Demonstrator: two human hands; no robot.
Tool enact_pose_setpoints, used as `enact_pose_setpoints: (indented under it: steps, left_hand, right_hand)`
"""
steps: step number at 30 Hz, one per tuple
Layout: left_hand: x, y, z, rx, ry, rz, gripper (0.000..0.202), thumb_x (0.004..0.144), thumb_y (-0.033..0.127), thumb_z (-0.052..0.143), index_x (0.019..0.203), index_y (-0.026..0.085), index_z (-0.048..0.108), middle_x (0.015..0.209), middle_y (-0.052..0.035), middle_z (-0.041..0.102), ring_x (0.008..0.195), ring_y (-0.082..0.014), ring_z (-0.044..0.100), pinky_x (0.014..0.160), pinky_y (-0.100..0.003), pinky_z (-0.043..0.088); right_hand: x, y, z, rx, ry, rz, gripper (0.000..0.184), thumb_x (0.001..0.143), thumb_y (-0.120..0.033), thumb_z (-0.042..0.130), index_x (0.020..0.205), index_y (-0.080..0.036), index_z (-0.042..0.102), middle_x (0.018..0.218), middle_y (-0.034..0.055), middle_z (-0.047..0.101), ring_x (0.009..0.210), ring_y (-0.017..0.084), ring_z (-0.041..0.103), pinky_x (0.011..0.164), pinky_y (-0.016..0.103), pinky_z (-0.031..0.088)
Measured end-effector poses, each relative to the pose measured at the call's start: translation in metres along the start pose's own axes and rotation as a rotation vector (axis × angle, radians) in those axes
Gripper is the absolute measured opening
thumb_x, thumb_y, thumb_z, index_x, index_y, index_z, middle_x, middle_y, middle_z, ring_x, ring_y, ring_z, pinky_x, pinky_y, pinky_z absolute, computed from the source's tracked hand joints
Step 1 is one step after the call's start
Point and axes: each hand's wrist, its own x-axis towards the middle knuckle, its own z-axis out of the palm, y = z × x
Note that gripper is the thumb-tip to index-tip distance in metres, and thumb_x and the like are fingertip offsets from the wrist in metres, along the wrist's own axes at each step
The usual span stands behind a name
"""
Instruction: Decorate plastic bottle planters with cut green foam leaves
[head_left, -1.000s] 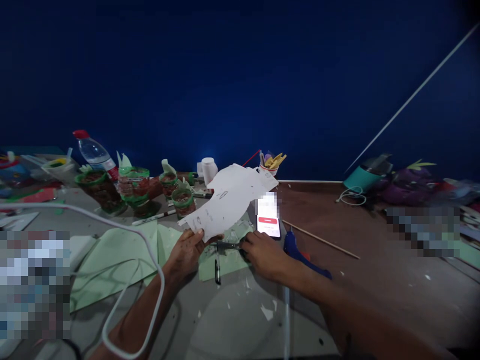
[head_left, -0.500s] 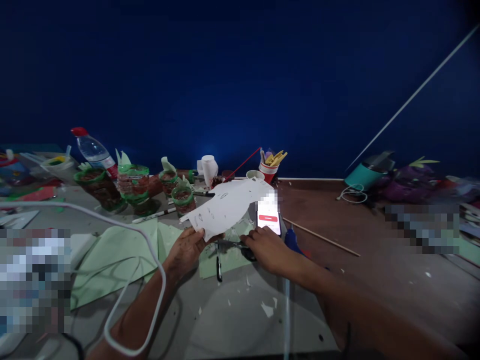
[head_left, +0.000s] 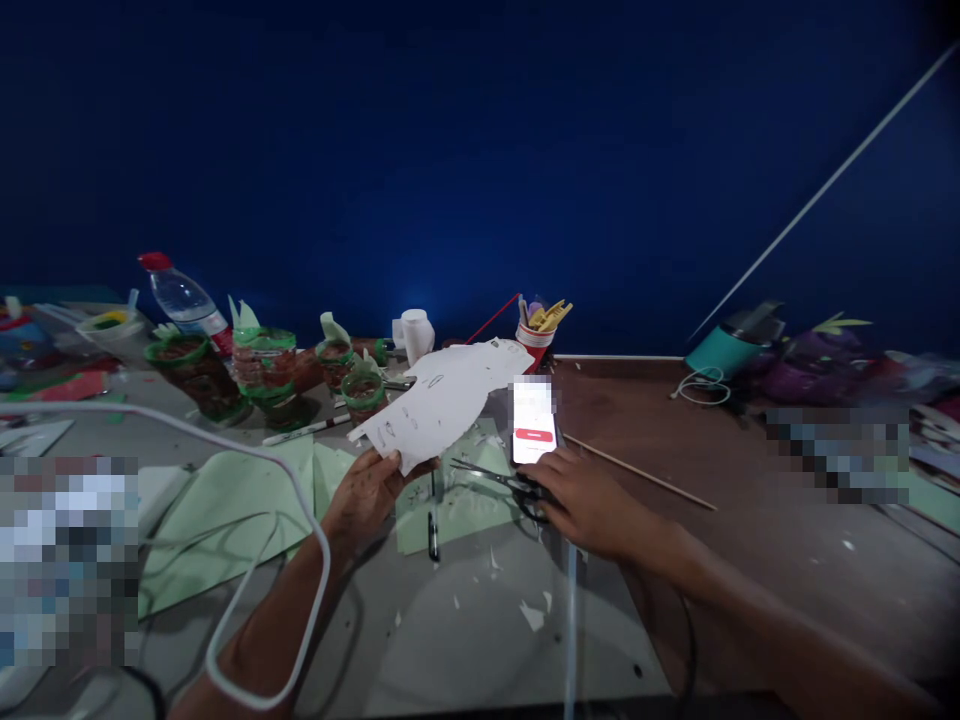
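Both arms are bare from the elbow to the fingers, and nothing worn shows on them in this dim light. The left hand [head_left: 367, 495] is broad across the knuckles, above a lean forearm with faint ridges of tendon. The right hand [head_left: 585, 500] has rounded knuckles, and its forearm thickens toward the lower edge of the view. A white cable [head_left: 324, 560] loops in front of the left forearm. A thin dark cord [head_left: 690, 640] runs beside the right one. The nails are too dark to make out.

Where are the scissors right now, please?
Near the head view's centre, the scissors are in the right hand, below the lit phone, right of the white paper.
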Motion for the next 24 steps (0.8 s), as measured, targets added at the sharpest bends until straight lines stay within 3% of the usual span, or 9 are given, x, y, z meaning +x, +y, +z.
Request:
enact_pose_setpoints:
  steps: [4, 8, 12, 18, 24]
  left_hand:
    - [-0.001, -0.001, 0.001, 0.018, 0.001, 0.010, 0.031, 0.074, 0.027, 0.068, 0.105, 0.021, 0.069, 0.104, -0.0065, 0.072, 0.103, -0.0280, 0.063, 0.090, -0.045, 0.052]
    - [-0.001, -0.002, 0.003, 0.064, 0.000, -0.018, 0.032, 0.070, 0.027, 0.072, 0.102, 0.020, 0.069, 0.103, -0.0070, 0.072, 0.101, -0.0276, 0.064, 0.088, -0.043, 0.053]
    - [-0.001, -0.004, 0.004, 0.086, -0.016, -0.029, 0.039, 0.071, 0.026, 0.071, 0.110, 0.022, 0.066, 0.114, -0.0090, 0.068, 0.106, -0.0286, 0.062, 0.089, -0.043, 0.052]
    - [0.001, -0.003, 0.006, 0.085, 0.023, -0.028, 0.041, 0.068, 0.026, 0.074, 0.108, 0.021, 0.066, 0.112, -0.0092, 0.069, 0.104, -0.0292, 0.062, 0.088, -0.044, 0.053]
    - [0.000, 0.000, 0.009, 0.087, 0.012, -0.008, 0.055, 0.068, 0.023, 0.074, 0.121, 0.024, 0.058, 0.113, -0.0083, 0.069, 0.106, -0.0277, 0.062, 0.087, -0.042, 0.054]
  right_hand:
    - [-0.024, 0.010, 0.002, 0.328, -0.002, 0.127, 0.038, 0.076, -0.014, 0.052, 0.114, -0.017, 0.059, 0.110, 0.0113, 0.062, 0.104, 0.026, 0.052, 0.093, 0.043, 0.038]
    - [-0.047, 0.005, 0.014, 1.027, -0.133, 0.332, 0.038, 0.076, -0.026, 0.059, 0.114, -0.020, 0.058, 0.106, 0.0096, 0.065, 0.097, 0.023, 0.059, 0.084, 0.037, 0.045]
    - [-0.061, -0.005, 0.028, 1.564, -0.117, 0.422, 0.053, 0.069, -0.039, 0.073, 0.117, -0.024, 0.058, 0.104, 0.0068, 0.064, 0.091, 0.018, 0.060, 0.078, 0.029, 0.045]
    - [-0.063, -0.002, 0.035, 1.696, -0.126, 0.263, 0.060, 0.060, -0.045, 0.081, 0.112, -0.021, 0.063, 0.086, 0.0035, 0.063, 0.075, 0.014, 0.057, 0.066, 0.023, 0.042]
    - [-0.058, 0.000, 0.042, 1.653, -0.251, 0.313, 0.066, 0.055, -0.039, 0.084, 0.112, -0.016, 0.062, 0.084, 0.0054, 0.065, 0.069, 0.013, 0.057, 0.061, 0.021, 0.041]
